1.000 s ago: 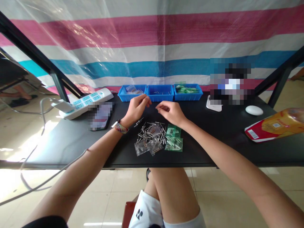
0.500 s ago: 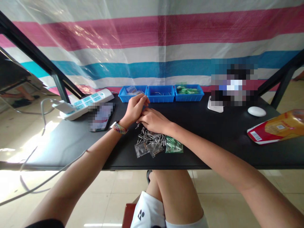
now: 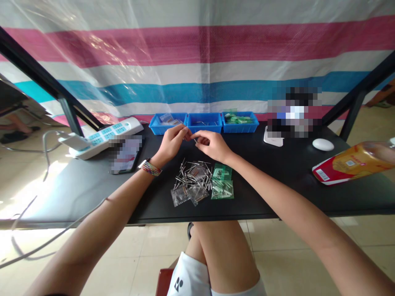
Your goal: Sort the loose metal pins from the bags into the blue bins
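Just in front of the blue bins, my left hand point(image 3: 173, 142) and my right hand point(image 3: 214, 144) meet at the fingertips. Between the right thumb and forefinger shows a short piece of a thin metal pin point(image 3: 195, 140). The left fingers are pinched together; what they hold is hidden. Below the hands lies a loose pile of metal pins point(image 3: 189, 177), with small clear bags point(image 3: 181, 195) on and in front of it. Two green bags point(image 3: 222, 190) with light pieces inside sit at the pile's right side.
Three blue bins stand in a row: the left bin point(image 3: 156, 128) has clear bags, the middle bin point(image 3: 204, 128) a few metal pins, the right bin point(image 3: 240, 128) green bags. A power strip point(image 3: 106, 135) and phone point(image 3: 126, 154) lie left; a mouse point(image 3: 323, 144) and bottle point(image 3: 348, 162) right.
My right hand has moved up and away from the pile, uncovering the pins and a second green bag. Its fingertips now face the left hand's fingers. The view has shifted slightly.
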The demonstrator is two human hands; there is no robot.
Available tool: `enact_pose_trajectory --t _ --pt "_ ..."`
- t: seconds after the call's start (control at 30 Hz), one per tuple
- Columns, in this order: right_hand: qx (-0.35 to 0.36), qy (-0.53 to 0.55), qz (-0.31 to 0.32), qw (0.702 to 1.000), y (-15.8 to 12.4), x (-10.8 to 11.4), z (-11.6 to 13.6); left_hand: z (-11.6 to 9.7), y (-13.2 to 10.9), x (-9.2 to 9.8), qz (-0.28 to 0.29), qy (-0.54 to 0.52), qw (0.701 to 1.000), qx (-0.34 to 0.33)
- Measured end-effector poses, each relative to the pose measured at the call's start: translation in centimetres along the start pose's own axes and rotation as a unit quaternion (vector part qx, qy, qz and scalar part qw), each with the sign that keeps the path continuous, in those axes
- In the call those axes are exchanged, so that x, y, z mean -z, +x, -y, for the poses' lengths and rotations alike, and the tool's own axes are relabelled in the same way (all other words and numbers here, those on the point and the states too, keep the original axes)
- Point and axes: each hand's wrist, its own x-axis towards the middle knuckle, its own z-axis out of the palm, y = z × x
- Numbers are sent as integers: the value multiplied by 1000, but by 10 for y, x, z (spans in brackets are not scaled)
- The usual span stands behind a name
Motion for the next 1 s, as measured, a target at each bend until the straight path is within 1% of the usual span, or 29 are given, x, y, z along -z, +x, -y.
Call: enact_pose_trajectory --t 0.07,0.13,0.2,0.27,0.33,0.47,0.6,0.77,0.87,1.0 --pt "-62 107 -46 991 -3 4 -6 -1 0 0 18 -13 1000 6" --pt "-114 191 -90 971 -5 6 -8 -2 0 0 43 -24 999 11" --pt "-145 243 -113 952 -6 7 -9 -2 -1 -1 69 -32 997 11" --pt "-159 269 -114 943 -6 7 -9 -2 -2 -2 87 -37 995 9" --pt "-166 282 -108 939 -5 8 -10 -2 -4 -4 83 -41 996 8" --pt "-168 293 -94 936 -3 10 -14 -3 -4 -5 48 -43 998 13" --pt "-164 304 -87 935 -4 10 -17 0 -3 -4 49 -20 999 4" --pt "-149 317 -95 932 -4 11 -19 3 -3 -5 26 9 1000 3" --pt "-140 311 -103 934 -4 10 -20 4 -2 -5 22 20 1000 0" --pt "-138 300 -99 939 -5 10 -21 6 -1 -3 27 10 1000 -2"
